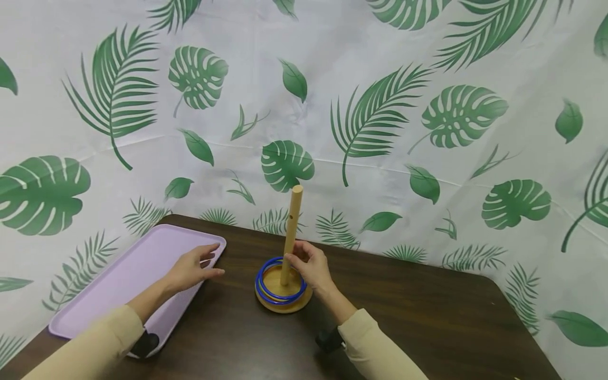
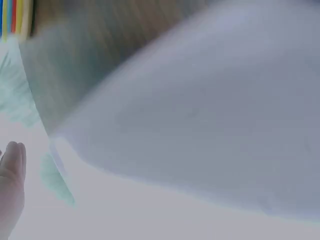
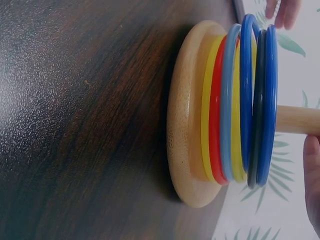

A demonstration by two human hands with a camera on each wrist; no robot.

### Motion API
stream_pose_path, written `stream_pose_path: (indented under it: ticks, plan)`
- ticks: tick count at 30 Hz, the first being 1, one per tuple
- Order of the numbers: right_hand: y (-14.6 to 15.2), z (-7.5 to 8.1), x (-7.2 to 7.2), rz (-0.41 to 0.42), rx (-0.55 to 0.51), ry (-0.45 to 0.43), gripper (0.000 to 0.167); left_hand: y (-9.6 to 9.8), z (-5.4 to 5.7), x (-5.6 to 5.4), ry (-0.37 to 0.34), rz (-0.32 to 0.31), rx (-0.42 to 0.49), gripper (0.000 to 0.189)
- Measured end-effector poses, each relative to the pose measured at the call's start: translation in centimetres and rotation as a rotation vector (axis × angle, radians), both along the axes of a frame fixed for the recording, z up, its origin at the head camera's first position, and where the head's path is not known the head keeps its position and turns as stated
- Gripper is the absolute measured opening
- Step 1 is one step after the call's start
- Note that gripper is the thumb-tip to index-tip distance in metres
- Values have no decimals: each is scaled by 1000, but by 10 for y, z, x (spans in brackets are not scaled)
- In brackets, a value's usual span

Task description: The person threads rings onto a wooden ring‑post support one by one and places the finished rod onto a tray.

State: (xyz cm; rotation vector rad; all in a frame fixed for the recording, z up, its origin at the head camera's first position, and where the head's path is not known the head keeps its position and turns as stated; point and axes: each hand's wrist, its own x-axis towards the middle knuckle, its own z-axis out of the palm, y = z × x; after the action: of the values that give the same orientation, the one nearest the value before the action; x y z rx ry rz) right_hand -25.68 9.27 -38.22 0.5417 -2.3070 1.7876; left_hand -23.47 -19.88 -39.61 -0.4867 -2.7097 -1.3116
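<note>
A wooden peg stand (image 1: 292, 221) rises upright from its round base (image 3: 182, 115). Stacked around the peg are several rings, with a blue ring (image 3: 271, 105) on top, then a dark ring (image 3: 259, 110), another blue ring (image 3: 246, 90) slightly tilted, a yellow, a light blue, a red ring (image 3: 216, 110) and a yellow one lowest. My right hand (image 1: 311, 266) pinches the peg just above the rings, thumb in front. Over the right edge of a lilac tray (image 1: 142, 269), my left hand (image 1: 192, 268) hovers with fingers loosely bent and nothing in them.
The dark wood table (image 1: 404, 306) carries the tray on the left and the stand near its back edge. A white curtain (image 1: 304, 121) with green leaf prints hangs right behind the table.
</note>
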Motion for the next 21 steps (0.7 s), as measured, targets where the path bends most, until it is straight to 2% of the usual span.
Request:
stream_pose_path:
  ticks: [8,15,21]
  plan:
    - [-4,24,20,2,80,80,20,-53,4,1,42,126,-88,70]
    - [0,30,24,-41,120,114,21,-99,5,3,29,210,-192,69]
    - [6,34,27,-66,120,134,17,-130,2,7,-4,266,-232,69]
